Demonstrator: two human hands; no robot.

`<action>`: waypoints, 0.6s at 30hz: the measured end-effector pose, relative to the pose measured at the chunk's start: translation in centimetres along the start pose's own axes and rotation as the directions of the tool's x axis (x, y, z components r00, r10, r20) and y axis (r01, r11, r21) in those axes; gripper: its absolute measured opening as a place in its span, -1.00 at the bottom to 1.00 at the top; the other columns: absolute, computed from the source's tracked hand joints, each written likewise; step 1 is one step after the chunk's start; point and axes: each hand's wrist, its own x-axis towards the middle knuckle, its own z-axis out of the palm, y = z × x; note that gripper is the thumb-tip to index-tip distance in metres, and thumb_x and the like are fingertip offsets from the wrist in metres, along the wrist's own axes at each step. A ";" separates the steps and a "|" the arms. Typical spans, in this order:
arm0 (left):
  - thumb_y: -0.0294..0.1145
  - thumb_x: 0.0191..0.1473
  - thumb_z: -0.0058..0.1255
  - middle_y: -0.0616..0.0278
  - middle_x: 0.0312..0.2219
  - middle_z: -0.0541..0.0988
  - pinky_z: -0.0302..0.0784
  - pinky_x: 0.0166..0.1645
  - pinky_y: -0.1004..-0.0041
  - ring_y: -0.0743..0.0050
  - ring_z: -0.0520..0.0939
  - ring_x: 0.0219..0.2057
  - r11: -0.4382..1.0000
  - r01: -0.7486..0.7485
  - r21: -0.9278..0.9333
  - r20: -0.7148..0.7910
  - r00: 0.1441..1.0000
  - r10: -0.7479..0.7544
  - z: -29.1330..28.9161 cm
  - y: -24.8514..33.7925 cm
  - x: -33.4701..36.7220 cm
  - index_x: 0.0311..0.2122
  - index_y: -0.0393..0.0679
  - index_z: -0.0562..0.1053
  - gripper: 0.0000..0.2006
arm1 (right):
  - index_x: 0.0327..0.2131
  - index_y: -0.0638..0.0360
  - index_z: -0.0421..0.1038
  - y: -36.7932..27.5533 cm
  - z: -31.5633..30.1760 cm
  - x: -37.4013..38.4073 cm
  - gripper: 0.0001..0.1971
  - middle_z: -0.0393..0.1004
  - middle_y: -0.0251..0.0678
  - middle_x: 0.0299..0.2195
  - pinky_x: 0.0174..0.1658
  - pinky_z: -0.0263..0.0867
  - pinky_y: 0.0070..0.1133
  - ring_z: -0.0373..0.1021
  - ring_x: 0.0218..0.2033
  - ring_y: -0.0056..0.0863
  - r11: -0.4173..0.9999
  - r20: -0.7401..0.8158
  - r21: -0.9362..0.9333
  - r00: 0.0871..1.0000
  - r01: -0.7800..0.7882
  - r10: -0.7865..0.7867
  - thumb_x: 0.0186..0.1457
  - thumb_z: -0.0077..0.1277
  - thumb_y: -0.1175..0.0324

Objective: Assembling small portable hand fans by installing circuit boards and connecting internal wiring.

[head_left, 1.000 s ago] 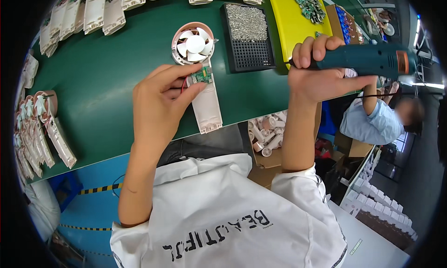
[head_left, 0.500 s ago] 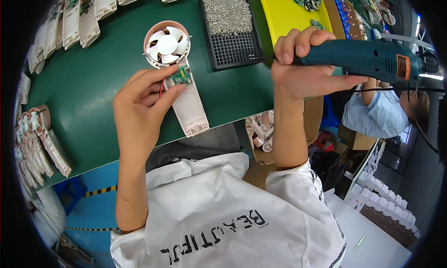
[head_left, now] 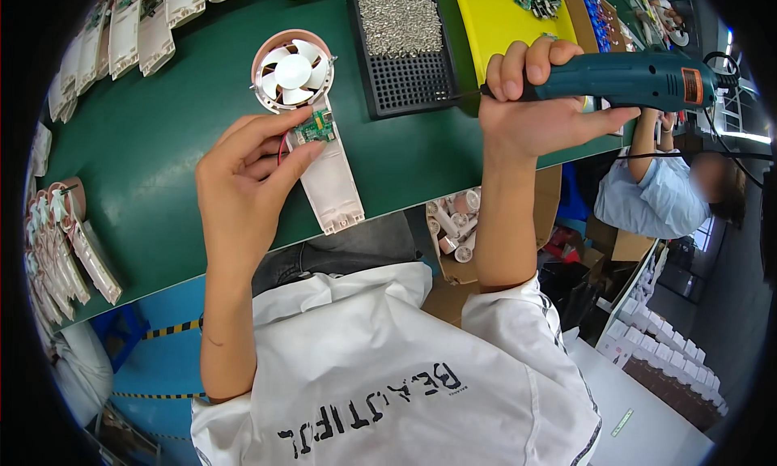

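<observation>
My left hand (head_left: 247, 170) pinches a small green circuit board (head_left: 316, 126) between thumb and forefinger. The board sits over the upper part of a white plastic handle shell (head_left: 332, 187), just below a round fan (head_left: 293, 73) with white blades in a pinkish ring. A red wire shows by my fingers. My right hand (head_left: 526, 102) is wrapped round a teal electric screwdriver (head_left: 615, 79), its thumb stretched along the underside. The thin bit points left, its tip at the right edge of a black screw tray (head_left: 409, 84) heaped with small silver screws at its far end.
More white shells (head_left: 125, 37) line the table's far left, and several fan assemblies (head_left: 77, 239) lie at the near left. A yellow tray (head_left: 477, 21) with circuit boards stands beyond the screwdriver. An open carton (head_left: 457, 223) of parts is below the table edge. A co-worker (head_left: 655, 191) sits at right.
My right hand and the screwdriver have shifted slightly, with the tool's rear end raised away from me. My left hand still pinches the board, nearly in place.
</observation>
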 end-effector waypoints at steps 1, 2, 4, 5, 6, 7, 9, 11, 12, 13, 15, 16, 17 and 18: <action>-0.70 -0.05 0.17 0.19 -0.27 0.52 0.55 -0.17 0.62 0.55 0.60 -0.29 1.000 -0.003 0.003 -0.004 1.000 0.003 0.0 0.0 0.0 -0.13 -0.35 0.54 -0.70 | -0.48 0.12 0.32 0.0 -0.1 0.1 -0.05 0.23 -0.36 -0.71 -0.75 -0.01 -0.64 0.12 -0.79 -0.54 1.000 0.014 -0.005 1.000 -0.003 0.003 -0.10 -0.71 -0.66; -0.70 -0.05 0.17 0.19 -0.27 0.52 0.55 -0.17 0.62 0.55 0.60 -0.29 1.000 -0.002 0.002 -0.004 1.000 0.002 0.1 0.0 0.0 -0.13 -0.35 0.54 -0.70 | -0.48 0.12 0.32 -0.1 -0.1 0.1 -0.05 0.23 -0.36 -0.71 -0.75 -0.01 -0.64 0.12 -0.79 -0.54 1.000 0.014 -0.006 1.000 -0.004 0.004 -0.10 -0.71 -0.66; -0.69 -0.04 0.17 0.18 -0.26 0.53 0.56 -0.17 0.61 0.55 0.60 -0.30 1.000 -0.012 0.002 -0.003 1.000 0.012 0.1 -0.2 0.1 -0.14 -0.35 0.54 -0.71 | -0.47 0.10 0.32 -0.4 -0.2 0.2 -0.07 0.23 -0.38 -0.70 -0.74 -0.04 -0.63 0.10 -0.79 -0.55 0.999 -0.047 0.018 0.998 -0.041 0.041 -0.08 -0.68 -0.65; -0.69 -0.04 0.17 0.18 -0.26 0.53 0.56 -0.17 0.61 0.55 0.60 -0.30 1.000 -0.012 0.002 -0.006 1.000 0.012 0.1 -0.2 0.0 -0.14 -0.35 0.54 -0.71 | -0.47 0.10 0.32 -0.4 -0.3 0.2 -0.07 0.23 -0.38 -0.70 -0.74 -0.04 -0.63 0.10 -0.79 -0.55 0.999 -0.045 0.020 0.998 -0.042 0.043 -0.08 -0.68 -0.65; -0.69 -0.05 0.17 0.18 -0.27 0.53 0.58 -0.19 0.61 0.55 0.61 -0.31 1.000 -0.017 0.010 -0.011 1.000 0.017 0.2 -0.1 0.0 -0.14 -0.34 0.54 -0.71 | -0.47 0.09 0.32 -0.3 -0.4 0.2 -0.08 0.23 -0.39 -0.69 -0.74 -0.05 -0.63 0.09 -0.79 -0.55 0.998 -0.071 0.039 0.996 -0.048 0.051 -0.08 -0.66 -0.65; -0.68 -0.05 0.18 0.17 -0.27 0.54 0.59 -0.20 0.60 0.55 0.61 -0.32 1.000 -0.022 0.018 -0.017 1.000 0.023 0.3 0.0 -0.1 -0.14 -0.33 0.55 -0.71 | -0.47 0.09 0.32 -0.3 -0.4 0.3 -0.09 0.22 -0.40 -0.68 -0.74 -0.07 -0.63 0.08 -0.78 -0.56 0.997 -0.096 0.059 0.994 -0.054 0.060 -0.08 -0.63 -0.64; -0.68 -0.07 0.20 0.17 -0.28 0.54 0.60 -0.22 0.60 0.55 0.61 -0.32 0.998 -0.043 0.049 -0.039 0.998 0.045 0.3 0.0 -0.2 -0.14 -0.31 0.55 -0.70 | -0.46 0.09 0.33 -0.8 0.4 0.2 -0.10 0.21 -0.42 -0.68 -0.73 -0.08 -0.63 0.07 -0.78 -0.57 0.996 -0.073 0.075 0.996 -0.039 0.045 -0.08 -0.60 -0.64; -0.66 -0.11 0.24 0.18 -0.30 0.56 0.62 -0.26 0.58 0.53 0.62 -0.35 0.993 -0.074 0.097 -0.063 0.995 0.080 0.4 -0.5 -0.3 -0.16 -0.25 0.57 -0.68 | -0.45 0.07 0.35 -1.7 1.3 -0.2 -0.11 0.22 -0.45 -0.65 -0.73 -0.08 -0.62 0.04 -0.78 -0.59 0.994 0.024 0.108 1.000 -0.013 0.010 -0.08 -0.56 -0.64; -0.65 -0.12 0.24 0.18 -0.31 0.57 0.63 -0.27 0.57 0.53 0.62 -0.36 0.987 -0.099 0.123 -0.063 0.992 0.107 0.5 -0.5 -0.3 -0.16 -0.24 0.57 -0.68 | -0.44 0.07 0.36 -2.1 2.0 -0.5 -0.11 0.22 -0.46 -0.65 -0.73 -0.08 -0.62 0.03 -0.78 -0.60 0.993 0.056 0.120 0.998 -0.010 0.004 -0.08 -0.55 -0.64; -0.65 -0.12 0.25 0.17 -0.32 0.57 0.63 -0.27 0.57 0.53 0.62 -0.37 0.981 -0.122 0.151 -0.063 0.989 0.133 0.7 -0.4 -0.2 -0.17 -0.23 0.57 -0.68 | -0.41 0.06 0.35 -2.3 2.6 -0.8 -0.13 0.21 -0.47 -0.63 -0.73 -0.07 -0.62 0.03 -0.77 -0.61 0.987 0.079 0.157 0.997 -0.030 0.018 -0.07 -0.53 -0.63; -0.61 -0.14 0.28 0.16 -0.34 0.58 0.63 -0.29 0.56 0.51 0.62 -0.41 0.973 -0.173 0.154 -0.074 0.980 0.186 0.8 -0.5 -0.2 -0.18 -0.22 0.57 -0.68 | -0.38 0.05 0.34 -2.2 3.9 -1.0 -0.15 0.21 -0.48 -0.62 -0.72 -0.06 -0.62 0.05 -0.76 -0.62 0.979 0.170 0.199 0.985 -0.035 0.000 -0.07 -0.49 -0.63; -0.59 -0.14 0.29 0.16 -0.35 0.58 0.62 -0.30 0.56 0.51 0.62 -0.42 0.970 -0.187 0.156 -0.075 0.977 0.200 0.9 -0.4 -0.4 -0.18 -0.22 0.57 -0.68 | -0.37 0.04 0.32 -2.1 4.3 -1.2 -0.16 0.22 -0.49 -0.61 -0.71 -0.05 -0.62 0.06 -0.75 -0.61 0.973 0.212 0.222 0.977 -0.057 0.009 -0.08 -0.46 -0.63; -0.52 -0.15 0.31 0.16 -0.37 0.58 0.58 -0.37 0.55 0.49 0.59 -0.48 0.958 -0.215 0.190 -0.090 0.968 0.235 1.1 -0.5 -0.5 -0.19 -0.21 0.57 -0.68 | -0.38 0.06 0.33 -1.7 5.1 -1.7 -0.15 0.23 -0.51 -0.61 -0.70 -0.05 -0.64 0.06 -0.73 -0.64 0.974 0.219 0.216 0.975 -0.073 0.024 -0.07 -0.47 -0.63; -0.50 -0.15 0.32 0.17 -0.38 0.57 0.55 -0.40 0.54 0.48 0.56 -0.51 0.939 -0.244 0.243 -0.103 0.956 0.275 1.3 -0.7 -0.5 -0.19 -0.20 0.57 -0.67 | -0.40 0.07 0.34 -0.9 6.0 -2.3 -0.15 0.23 -0.53 -0.61 -0.69 -0.05 -0.67 0.07 -0.72 -0.68 0.974 0.225 0.210 0.974 -0.088 0.039 -0.07 -0.48 -0.62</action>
